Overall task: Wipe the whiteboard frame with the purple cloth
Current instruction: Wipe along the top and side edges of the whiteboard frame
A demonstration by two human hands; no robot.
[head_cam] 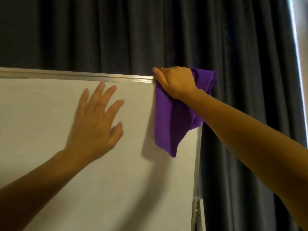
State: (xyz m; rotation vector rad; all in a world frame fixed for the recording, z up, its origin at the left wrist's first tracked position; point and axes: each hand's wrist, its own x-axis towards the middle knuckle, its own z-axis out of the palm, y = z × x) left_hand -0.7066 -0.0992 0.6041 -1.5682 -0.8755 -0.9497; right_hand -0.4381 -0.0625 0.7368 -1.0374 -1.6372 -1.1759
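— Right, item one, what do you log for the hands?

— From my remote seat I enter: right hand (175,82), fingers curled over the top edge of the whiteboard frame (93,77), gripping the purple cloth (173,120) against the rail near its right end; thumb tip lying along the rail; forearm running in from the lower right. Left hand (96,120), fingers straight and spread, palm flat against the whiteboard (50,130), holding nothing; it sits below the top rail and to the left of the cloth, apart from it.

— And the cloth itself, where do I list it?

— Under the right hand; one part bunched behind the knuckles past the board's upper right corner; the larger part hanging down over the white face, its lowest corner well below the rail; it throws a shadow on the board to its left.

— Surroundings?

— Frame: silver metal; top rail running from the left edge of the view to the right hand; right side rail (198,155) running downward, with a small fitting (195,209) low on it, too blurred for me to identify. Behind the board: dark pleated curtain (116,30); a bright strip of light (298,47) at its far right edge.
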